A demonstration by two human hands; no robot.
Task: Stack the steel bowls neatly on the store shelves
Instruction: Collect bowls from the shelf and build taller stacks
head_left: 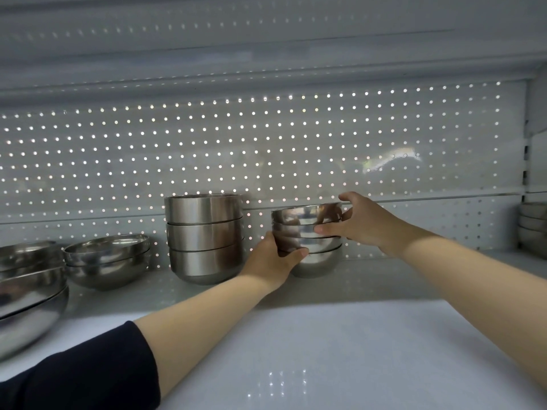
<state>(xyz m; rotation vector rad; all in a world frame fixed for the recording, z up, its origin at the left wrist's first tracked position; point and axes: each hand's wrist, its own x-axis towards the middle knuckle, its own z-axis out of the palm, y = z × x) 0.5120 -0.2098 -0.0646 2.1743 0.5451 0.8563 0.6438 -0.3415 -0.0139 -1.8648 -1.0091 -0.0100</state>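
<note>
A small stack of nested steel bowls [307, 232] stands on the white shelf [340, 335], near the perforated back panel, right of centre. My left hand [270, 261] grips the lower left side of this stack, thumb across its front. My right hand [359, 224] holds the upper right side, fingers over the top bowl's rim and thumb on its front. Just left of it stands a taller stack of three straight-sided steel bowls [204, 236].
A low pair of wide bowls [108, 258] sits further left, and larger bowls [29, 288] fill the left edge. Another bowl stack [532, 227] shows at the far right by the shelf upright. The shelf above [266, 66] hangs low overhead.
</note>
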